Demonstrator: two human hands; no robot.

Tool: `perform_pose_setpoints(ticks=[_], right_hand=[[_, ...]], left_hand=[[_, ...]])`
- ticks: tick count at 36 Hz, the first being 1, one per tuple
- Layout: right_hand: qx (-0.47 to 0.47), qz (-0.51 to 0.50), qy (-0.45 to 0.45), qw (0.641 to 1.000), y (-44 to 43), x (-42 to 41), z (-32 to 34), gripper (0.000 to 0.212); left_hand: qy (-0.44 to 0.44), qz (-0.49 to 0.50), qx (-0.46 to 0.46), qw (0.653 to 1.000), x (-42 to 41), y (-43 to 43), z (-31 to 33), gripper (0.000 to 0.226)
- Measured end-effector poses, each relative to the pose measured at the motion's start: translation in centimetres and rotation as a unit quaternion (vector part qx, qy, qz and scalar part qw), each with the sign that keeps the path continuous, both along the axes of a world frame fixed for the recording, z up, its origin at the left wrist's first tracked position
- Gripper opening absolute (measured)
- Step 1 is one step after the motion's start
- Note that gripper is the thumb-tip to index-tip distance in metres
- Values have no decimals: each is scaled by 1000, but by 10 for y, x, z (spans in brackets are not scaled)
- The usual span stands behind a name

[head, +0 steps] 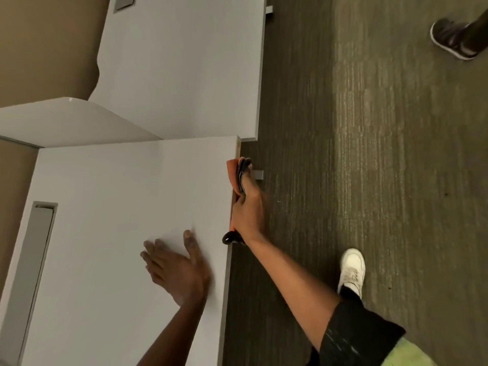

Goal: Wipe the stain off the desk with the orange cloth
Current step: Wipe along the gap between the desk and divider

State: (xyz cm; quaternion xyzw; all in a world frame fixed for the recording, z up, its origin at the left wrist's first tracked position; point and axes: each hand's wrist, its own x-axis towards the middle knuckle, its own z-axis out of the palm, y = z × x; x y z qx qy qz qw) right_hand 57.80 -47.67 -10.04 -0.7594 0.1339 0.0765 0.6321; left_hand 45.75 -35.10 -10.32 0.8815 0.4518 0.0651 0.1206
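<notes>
The white desk fills the lower left of the head view. My left hand lies flat on its top with the fingers spread, holding nothing. My right hand is closed on the orange cloth and presses it against the desk's right edge, near the far corner. Something dark is bunched with the cloth at my fingertips, and a black loop hangs by my wrist. I cannot make out a stain on the desk top or on the edge.
A second white desk adjoins the far side, with a curved white divider to the left. A grey cable slot is set into the desk. On the dark carpet are my white shoe and another person's dark shoe.
</notes>
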Motion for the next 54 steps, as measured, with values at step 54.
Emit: perform_pose_setpoints(ticks=[54], right_hand=[[-11,114,24,993,-21,-18,24,72]], left_hand=[[34,4,14,999,6,-4,4,96]])
